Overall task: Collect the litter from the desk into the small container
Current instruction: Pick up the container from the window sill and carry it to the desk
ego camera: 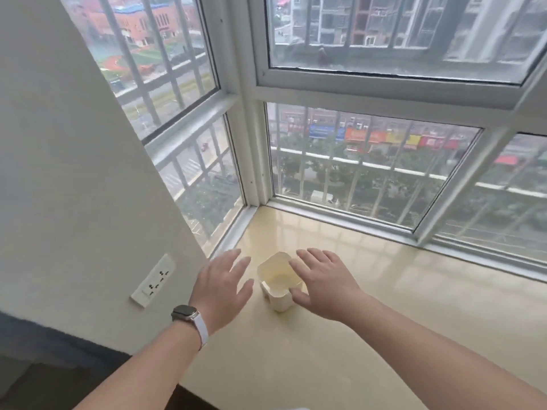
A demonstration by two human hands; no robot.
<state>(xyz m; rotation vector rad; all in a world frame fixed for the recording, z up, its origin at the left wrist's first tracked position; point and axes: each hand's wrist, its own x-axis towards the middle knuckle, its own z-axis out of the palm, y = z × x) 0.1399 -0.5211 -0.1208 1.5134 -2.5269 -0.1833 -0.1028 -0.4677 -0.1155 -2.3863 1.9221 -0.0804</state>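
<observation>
An upper-floor flat: barred bay window [370, 173], wall socket [154, 281], glossy sill [384, 291]

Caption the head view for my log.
Open left hand and right hand flank a small cream container on the windowsill.

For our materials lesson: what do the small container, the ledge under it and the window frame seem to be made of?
The small container looks like cream plastic, matte: thin walls, rounded moulded corners. The ledge is likely polished stone or tile, glossy: it shows bright reflections. The window frame is white plastic or painted metal, smooth; the look leaves it open.
</observation>
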